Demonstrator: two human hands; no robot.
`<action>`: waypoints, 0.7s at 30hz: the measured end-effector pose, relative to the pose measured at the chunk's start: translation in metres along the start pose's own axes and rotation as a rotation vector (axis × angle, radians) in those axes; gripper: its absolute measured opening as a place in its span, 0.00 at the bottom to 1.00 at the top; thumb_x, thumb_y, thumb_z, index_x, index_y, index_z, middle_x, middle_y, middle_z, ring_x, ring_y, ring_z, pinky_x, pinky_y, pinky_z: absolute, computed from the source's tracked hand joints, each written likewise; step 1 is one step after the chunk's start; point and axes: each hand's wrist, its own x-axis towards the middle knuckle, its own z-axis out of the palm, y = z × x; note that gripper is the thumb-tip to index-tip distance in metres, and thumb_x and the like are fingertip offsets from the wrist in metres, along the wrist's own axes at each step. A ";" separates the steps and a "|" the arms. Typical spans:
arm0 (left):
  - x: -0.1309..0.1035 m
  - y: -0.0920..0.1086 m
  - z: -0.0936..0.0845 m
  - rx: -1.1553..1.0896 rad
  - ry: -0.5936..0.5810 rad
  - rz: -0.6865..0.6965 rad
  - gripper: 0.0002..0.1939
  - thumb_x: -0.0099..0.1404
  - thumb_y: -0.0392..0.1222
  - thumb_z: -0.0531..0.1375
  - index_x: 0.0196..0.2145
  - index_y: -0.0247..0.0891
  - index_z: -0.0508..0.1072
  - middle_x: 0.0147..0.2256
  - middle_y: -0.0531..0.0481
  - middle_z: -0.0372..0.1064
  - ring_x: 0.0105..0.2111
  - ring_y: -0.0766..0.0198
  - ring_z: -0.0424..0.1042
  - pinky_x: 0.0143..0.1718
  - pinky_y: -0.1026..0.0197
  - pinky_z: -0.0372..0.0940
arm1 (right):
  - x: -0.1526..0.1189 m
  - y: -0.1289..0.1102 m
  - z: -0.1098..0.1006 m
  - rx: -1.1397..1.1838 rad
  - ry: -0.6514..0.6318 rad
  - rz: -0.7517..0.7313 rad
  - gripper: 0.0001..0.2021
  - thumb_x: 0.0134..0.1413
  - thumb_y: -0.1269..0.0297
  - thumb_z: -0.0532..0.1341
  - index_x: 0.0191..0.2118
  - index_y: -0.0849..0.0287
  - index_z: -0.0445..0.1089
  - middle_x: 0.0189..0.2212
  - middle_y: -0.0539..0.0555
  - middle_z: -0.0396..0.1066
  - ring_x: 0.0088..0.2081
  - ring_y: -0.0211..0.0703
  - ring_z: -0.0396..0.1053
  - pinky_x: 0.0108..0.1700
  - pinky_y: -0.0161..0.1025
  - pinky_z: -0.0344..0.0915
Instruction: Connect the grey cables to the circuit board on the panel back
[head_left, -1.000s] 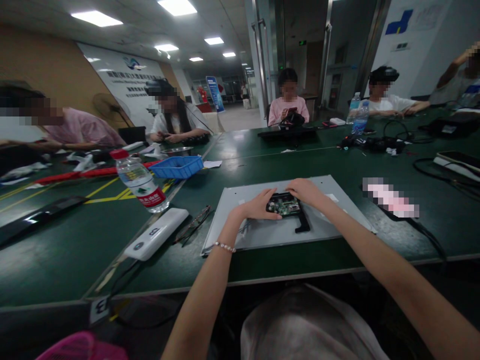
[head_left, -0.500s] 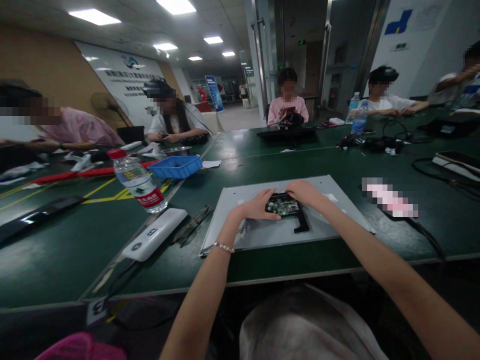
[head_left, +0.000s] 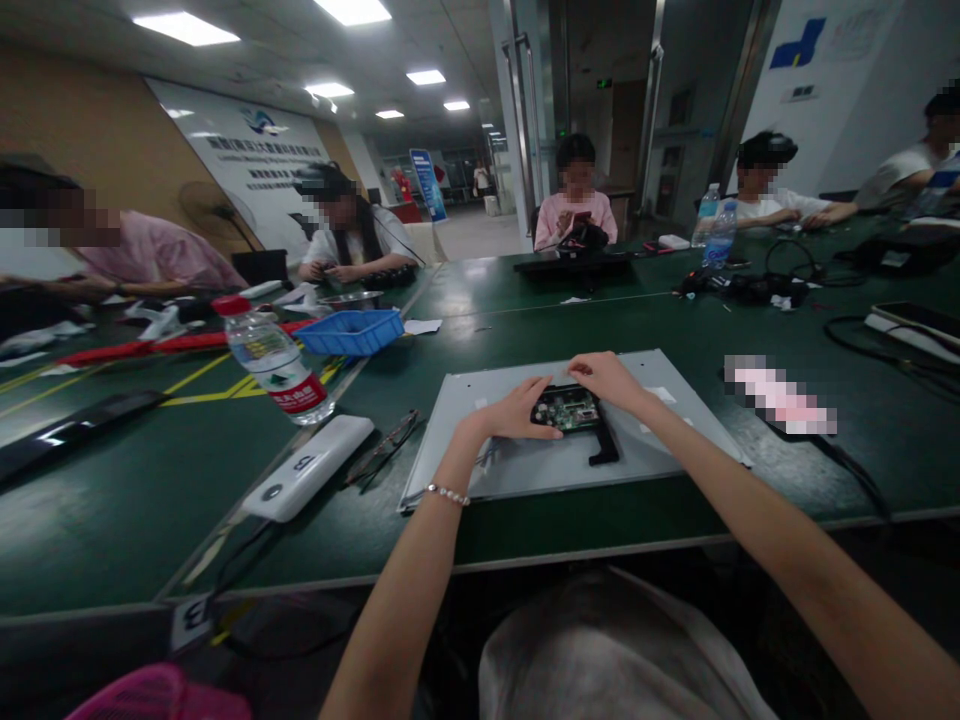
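A green circuit board in a black frame lies on a flat grey panel. A black bracket arm juts out from its right end towards me. My left hand is closed around the board's left end, thumb along the near edge and fingers at the far edge. At the far right corner of the board is my right hand, its fingers bent and pinched together. Whatever sits between those fingertips is too small or hidden to make out.
Left of the panel lie glasses, a white power bank and a water bottle. A blue tray stands behind them. To the right is a blurred pink object with a cable. Several people sit around the green table.
My right hand has shifted slightly left and its fingers have drawn into a pinch at the board's far edge. My left hand and the board have stayed in place.
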 end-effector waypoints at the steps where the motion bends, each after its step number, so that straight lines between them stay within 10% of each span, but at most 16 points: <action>1: 0.000 0.000 0.000 -0.005 -0.001 -0.001 0.58 0.52 0.70 0.58 0.66 0.32 0.38 0.65 0.35 0.38 0.65 0.46 0.42 0.64 0.51 0.44 | 0.000 0.001 0.000 0.016 0.009 0.003 0.09 0.58 0.70 0.56 0.41 0.61 0.73 0.37 0.54 0.76 0.39 0.40 0.72 0.43 0.34 0.64; 21: 0.002 -0.005 0.005 0.022 0.009 0.008 0.57 0.52 0.69 0.58 0.66 0.32 0.37 0.65 0.33 0.37 0.65 0.47 0.41 0.63 0.51 0.45 | -0.006 -0.010 -0.005 -0.380 -0.265 0.024 0.13 0.60 0.68 0.53 0.42 0.61 0.75 0.41 0.61 0.75 0.43 0.48 0.71 0.45 0.37 0.61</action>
